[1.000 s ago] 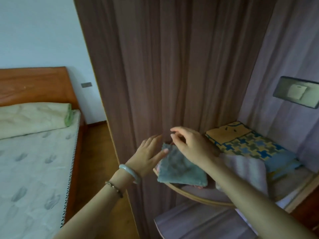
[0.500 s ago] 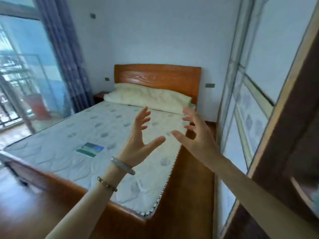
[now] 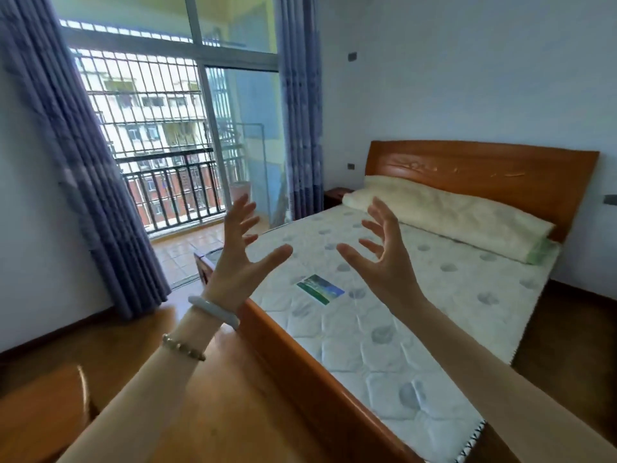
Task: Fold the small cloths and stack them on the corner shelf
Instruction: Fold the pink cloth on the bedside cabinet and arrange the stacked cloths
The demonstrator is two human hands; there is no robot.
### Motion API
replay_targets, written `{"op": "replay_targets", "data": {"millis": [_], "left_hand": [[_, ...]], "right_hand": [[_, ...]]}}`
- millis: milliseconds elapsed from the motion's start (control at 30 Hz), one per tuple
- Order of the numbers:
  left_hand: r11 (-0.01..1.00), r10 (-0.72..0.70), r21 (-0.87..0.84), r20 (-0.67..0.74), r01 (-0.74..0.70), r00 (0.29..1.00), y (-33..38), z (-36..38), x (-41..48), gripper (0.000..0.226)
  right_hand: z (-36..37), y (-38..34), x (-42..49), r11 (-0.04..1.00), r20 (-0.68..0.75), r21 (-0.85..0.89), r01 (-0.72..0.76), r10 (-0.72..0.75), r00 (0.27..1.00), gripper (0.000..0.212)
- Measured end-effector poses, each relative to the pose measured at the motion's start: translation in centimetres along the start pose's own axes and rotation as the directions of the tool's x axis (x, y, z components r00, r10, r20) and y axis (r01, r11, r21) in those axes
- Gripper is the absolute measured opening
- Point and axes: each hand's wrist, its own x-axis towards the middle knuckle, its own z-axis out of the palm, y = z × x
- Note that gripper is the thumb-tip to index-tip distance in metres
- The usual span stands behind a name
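Observation:
My left hand (image 3: 241, 259) is raised in front of me with its fingers spread wide and nothing in it; a pale bangle and a bead bracelet sit on that wrist. My right hand (image 3: 384, 265) is held up beside it, palm turned toward the left hand, fingers apart and empty. Both hands hover in the air over the near corner of the bed. No cloth and no corner shelf appear in this view.
A wooden bed (image 3: 300, 355) with a bare quilted mattress (image 3: 400, 312) fills the right half; a small green-blue label (image 3: 320, 289) lies on it and a folded pale quilt (image 3: 450, 215) lies at the headboard. Purple curtains (image 3: 83, 168) frame a balcony door (image 3: 167, 138). Wooden floor on the left.
The view has swung left from the corner shelf with its stacked cloths to the bed and balcony. Both hands have let go of the grey cloth and now hang open in the air.

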Motion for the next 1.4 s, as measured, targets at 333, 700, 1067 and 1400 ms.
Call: {"op": "replay_targets", "data": {"millis": [333,700,1067,1400], "left_hand": [[0.982,-0.169,0.053,-0.201,0.183,0.965,-10.8,-9.3,2.3,0.103],[0.950,-0.120,0.238,-0.311,0.200,0.943,-23.4,-17.7,16.9,0.105],[0.905,-0.169,0.296,-0.410,0.306,0.897,-39.5,-27.2,24.5,0.103],[0.935,-0.186,0.215,-0.379,0.282,0.906,-57.0,-39.1,36.1,0.098]], "right_hand": [[15.6,5.0,8.4,0.981,0.158,0.192,-0.025,-0.006,0.987,0.076],[31.8,12.8,25.8,0.932,0.252,0.361,-0.022,-0.075,0.965,0.075],[48.6,20.9,36.6,0.906,0.354,0.415,-0.089,-0.071,0.933,0.082],[68.6,27.5,47.9,0.920,0.395,0.373,-0.122,-0.039,0.918,0.085]]}}
